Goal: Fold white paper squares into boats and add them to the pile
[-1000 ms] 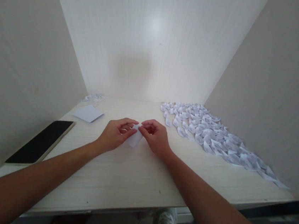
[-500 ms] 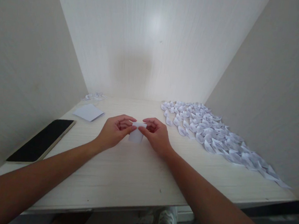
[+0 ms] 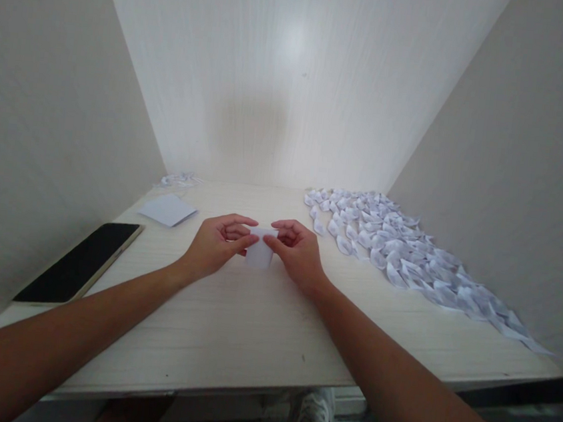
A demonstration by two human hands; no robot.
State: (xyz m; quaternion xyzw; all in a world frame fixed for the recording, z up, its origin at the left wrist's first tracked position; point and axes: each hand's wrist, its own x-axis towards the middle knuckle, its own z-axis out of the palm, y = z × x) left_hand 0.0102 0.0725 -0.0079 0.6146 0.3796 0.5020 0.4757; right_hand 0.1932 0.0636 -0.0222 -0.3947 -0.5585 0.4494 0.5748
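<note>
A small white piece of paper [image 3: 259, 254] is held up between my two hands over the middle of the white table [image 3: 228, 339]. My left hand [image 3: 220, 241] pinches its left side, the thumb on the near face and the fingers curled behind. On the right side my right hand [image 3: 297, 253] grips it the same way, thumb tip close to the other thumb. Whether the paper is folded at its top edge, I cannot make out. The fingertips behind the paper are partly hidden.
Many small folded paper pieces [image 3: 398, 250] spread along the table's right side. A stack of white paper [image 3: 168, 210] lies left of my hands, with paper scraps [image 3: 179, 180] behind it. A dark-screened phone [image 3: 79, 263] rests at the left edge. Walls enclose three sides.
Both thumbs have shifted very slightly on the paper, and its near face now looks flatter. Both hands keep their hold in almost the same place.
</note>
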